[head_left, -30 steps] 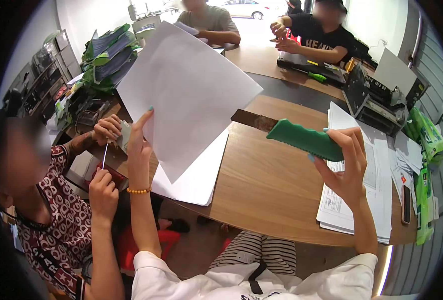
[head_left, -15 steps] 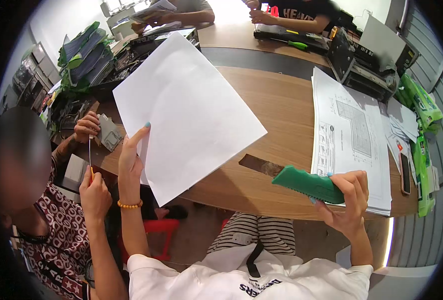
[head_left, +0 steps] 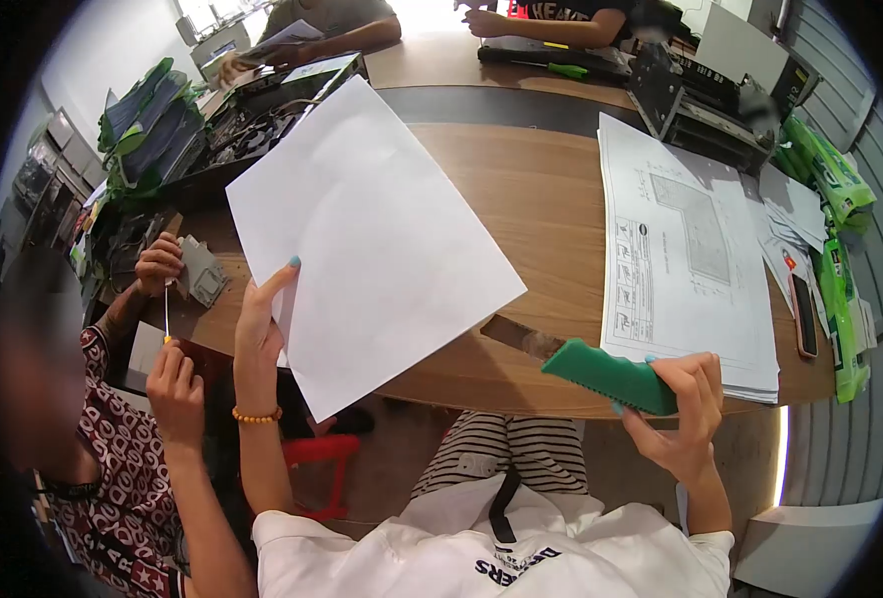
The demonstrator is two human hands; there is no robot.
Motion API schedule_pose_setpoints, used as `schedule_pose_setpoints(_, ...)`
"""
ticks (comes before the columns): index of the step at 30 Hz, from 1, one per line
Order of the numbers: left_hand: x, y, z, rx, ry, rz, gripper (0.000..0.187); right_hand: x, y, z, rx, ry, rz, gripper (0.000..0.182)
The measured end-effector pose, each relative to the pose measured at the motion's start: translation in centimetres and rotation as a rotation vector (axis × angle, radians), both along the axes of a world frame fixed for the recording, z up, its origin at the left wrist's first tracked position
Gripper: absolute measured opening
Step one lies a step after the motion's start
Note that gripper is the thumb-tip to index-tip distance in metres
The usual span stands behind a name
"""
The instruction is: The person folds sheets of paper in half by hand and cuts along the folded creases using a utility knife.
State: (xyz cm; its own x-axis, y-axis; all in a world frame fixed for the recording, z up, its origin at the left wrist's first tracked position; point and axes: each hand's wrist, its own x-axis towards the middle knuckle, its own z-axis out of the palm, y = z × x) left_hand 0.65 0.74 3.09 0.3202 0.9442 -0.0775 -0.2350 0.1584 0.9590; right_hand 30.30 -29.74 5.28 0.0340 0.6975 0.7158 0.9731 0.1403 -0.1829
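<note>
My left hand (head_left: pixel 265 317) pinches a blank white sheet of paper (head_left: pixel 372 229) by its lower left edge, thumb on top. The paper is held up at a tilt above the table. My right hand (head_left: pixel 683 414) is closed around the back end of a green-handled knife (head_left: pixel 611 376). Its flat, square-ended blade (head_left: pixel 519 336) looks brown and stained and points left. The blade tip is near the paper's right corner, apart from it. Just beyond the knife, a stack of printed drawing sheets (head_left: pixel 676 259) lies on the table.
The wooden table (head_left: pixel 521 189) bears open electronic casings (head_left: pixel 701 110), a phone (head_left: pixel 803 314) and green packets (head_left: pixel 835 319). At left a co-worker's hands hold a screwdriver (head_left: pixel 167 314) at a grey metal part (head_left: pixel 202 271). Two more people sit across the table.
The view has shifted a little. Both hands keep their grips, and the paper and knife stay in nearly the same positions. The co-worker's lower hand has moved slightly left and down.
</note>
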Motion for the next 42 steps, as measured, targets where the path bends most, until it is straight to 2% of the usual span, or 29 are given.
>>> schedule_pose_setpoints(8,0.5,-0.8,-0.6,-0.002,0.085,-0.079,0.039,-1.0,-1.1,-0.9,-0.054,0.006,-0.065,0.044)
schedule_pose_setpoints(10,0.4,-1.1,-0.8,0.048,0.367,-0.126,0.042,-2.3,-2.1,-1.9,-0.089,-0.008,-0.076,0.043)
schedule_pose_setpoints(11,0.2,-0.8,-0.9,0.071,0.463,-0.230,0.047,-3.2,-2.7,-2.8,-0.142,-0.016,-0.121,0.041)
schedule_pose_setpoints(12,0.2,-1.1,-0.9,0.060,0.467,-0.237,0.047,-3.9,-3.3,-3.7,-0.194,-0.025,-0.165,0.040)
schedule_pose_setpoints(14,0.4,-1.9,-0.1,0.694,0.943,-0.225,0.059,-4.9,-3.9,-5.2,-0.196,-0.004,-0.186,0.042)
schedule_pose_setpoints(15,1.0,-3.2,1.1,0.687,0.943,-0.235,0.059,-5.5,-4.1,-5.5,-0.225,-0.015,-0.215,0.042)
schedule_pose_setpoints(17,3.3,-6.8,3.4,1.160,1.378,0.466,0.069,-6.0,-4.5,-5.9,-0.274,-0.021,-0.258,0.045)
schedule_pose_setpoints(18,4.6,-7.6,3.0,1.154,1.383,0.453,0.069,-6.1,-4.6,-5.9,-0.287,-0.016,-0.259,0.045)
schedule_pose_setpoints(20,7.3,-9.0,2.3,1.344,1.217,0.174,0.070,-6.2,-4.5,-5.4,-0.318,-0.046,-0.269,0.044)
schedule_pose_setpoints(22,10.5,-11.7,0.4,1.338,1.027,-0.330,0.062,-6.2,-4.6,-5.0,-0.339,-0.044,-0.258,0.045)
schedule_pose_setpoints(24,11.7,-13.4,-1.7,1.277,0.997,-0.609,0.060,-6.2,-4.6,-4.7,-0.351,-0.045,-0.252,0.046)
schedule_pose_setpoints(30,11.0,-12.8,-2.3,1.317,1.032,-0.763,0.058,-6.4,-5.4,-4.3,-0.438,-0.044,-0.337,0.047)
schedule_pose_setpoints(37,10.2,-12.3,-1.8,1.362,1.001,-0.867,0.057,-6.5,-5.3,-4.7,-0.400,0.078,-0.264,0.048)
schedule_pose_setpoints(42,9.3,-11.8,-1.7,1.438,0.990,-0.938,0.047,-6.5,-6.5,-4.7,-0.434,0.152,-0.204,0.049)
